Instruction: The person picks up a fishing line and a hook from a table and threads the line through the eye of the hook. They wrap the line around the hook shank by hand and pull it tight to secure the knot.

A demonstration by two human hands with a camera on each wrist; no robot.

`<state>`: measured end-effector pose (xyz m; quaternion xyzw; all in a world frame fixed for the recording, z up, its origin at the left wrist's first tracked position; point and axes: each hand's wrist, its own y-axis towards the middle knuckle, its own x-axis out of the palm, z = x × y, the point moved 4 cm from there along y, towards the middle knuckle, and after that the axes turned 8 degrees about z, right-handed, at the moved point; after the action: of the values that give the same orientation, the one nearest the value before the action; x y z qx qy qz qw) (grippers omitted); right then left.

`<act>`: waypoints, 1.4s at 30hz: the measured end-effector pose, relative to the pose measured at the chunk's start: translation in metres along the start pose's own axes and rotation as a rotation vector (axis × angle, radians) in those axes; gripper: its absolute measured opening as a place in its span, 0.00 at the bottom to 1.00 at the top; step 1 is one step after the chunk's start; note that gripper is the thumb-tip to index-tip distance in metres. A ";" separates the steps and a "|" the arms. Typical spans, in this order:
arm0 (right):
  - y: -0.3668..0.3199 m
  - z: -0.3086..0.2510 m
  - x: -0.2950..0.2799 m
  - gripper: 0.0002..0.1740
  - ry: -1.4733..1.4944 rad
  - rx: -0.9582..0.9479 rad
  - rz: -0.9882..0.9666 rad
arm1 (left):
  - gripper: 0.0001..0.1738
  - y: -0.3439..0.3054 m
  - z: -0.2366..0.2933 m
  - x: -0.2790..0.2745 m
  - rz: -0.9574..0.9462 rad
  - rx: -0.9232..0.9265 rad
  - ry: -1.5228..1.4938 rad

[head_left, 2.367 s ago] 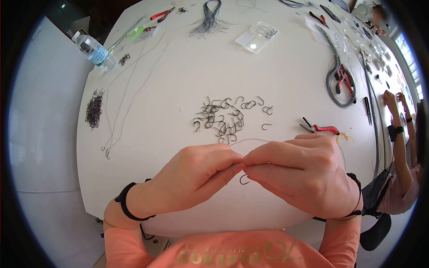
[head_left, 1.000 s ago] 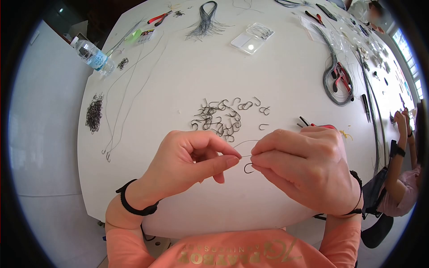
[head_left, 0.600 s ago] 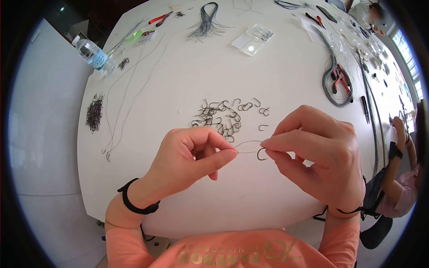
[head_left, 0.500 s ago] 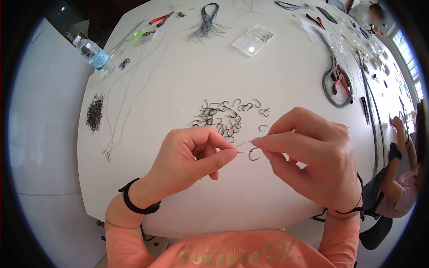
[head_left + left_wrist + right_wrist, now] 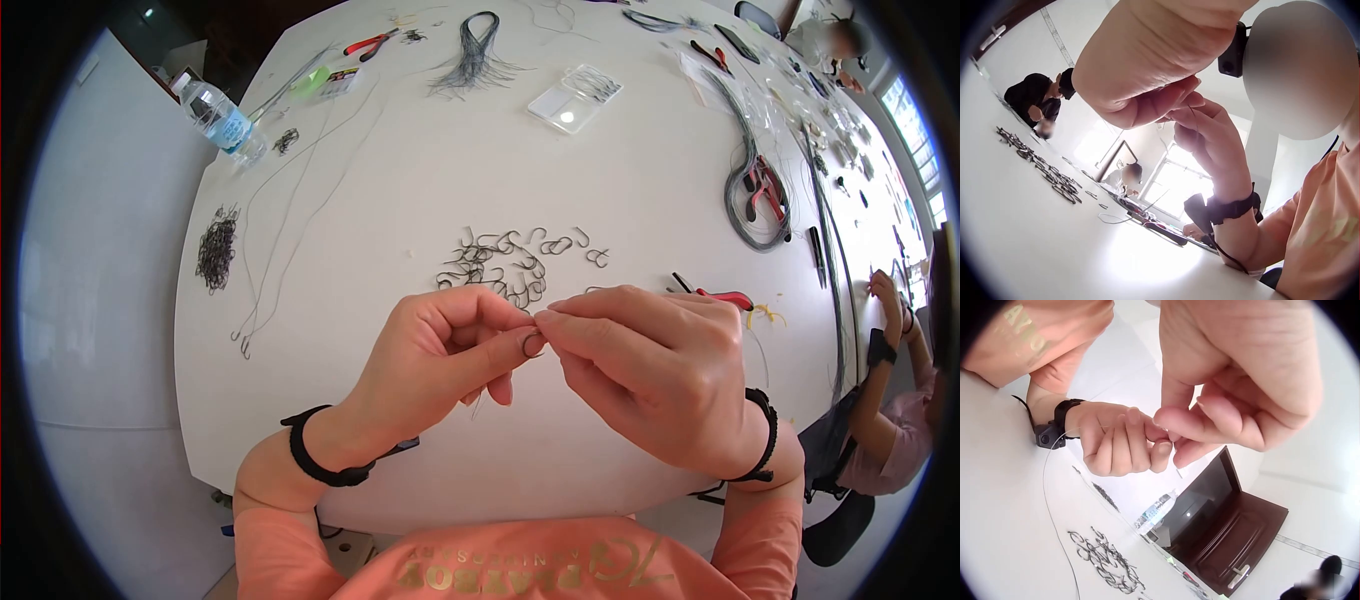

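Hook (image 5: 526,345) at my fingertips, above white table (image 5: 400,180), curved bend showing against left thumb. Left hand (image 5: 450,350) pinches hook between thumb and forefinger, other fingers loosely curled. Right hand (image 5: 660,370) pinches fine line (image 5: 1045,487) right beside it, fingertips meeting; exact contact hidden. Right wrist view: line arcs past my left wrist. Loose hook pile (image 5: 505,268) just beyond my hands. Red-handled pliers (image 5: 728,298) beyond right hand, near yellow scraps (image 5: 768,313).

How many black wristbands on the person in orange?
2: the left wristband sits just behind the left hand, the right wristband just behind the right hand. Any under the orange sleeves would be hidden.
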<state>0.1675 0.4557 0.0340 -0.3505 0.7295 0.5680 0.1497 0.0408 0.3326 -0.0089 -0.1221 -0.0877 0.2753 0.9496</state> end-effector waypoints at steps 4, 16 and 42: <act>-0.001 -0.001 0.000 0.13 0.002 -0.001 -0.006 | 0.05 0.000 -0.004 0.000 0.004 -0.031 -0.074; 0.001 -0.002 -0.005 0.12 -0.034 0.064 -0.084 | 0.09 0.001 -0.009 0.000 -0.005 -0.080 -0.143; 0.009 0.001 -0.007 0.12 -0.069 0.108 -0.219 | 0.06 0.002 -0.007 -0.003 0.064 -0.056 -0.056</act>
<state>0.1661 0.4606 0.0450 -0.3999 0.7107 0.5199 0.2543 0.0395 0.3312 -0.0165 -0.1434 -0.1179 0.3063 0.9337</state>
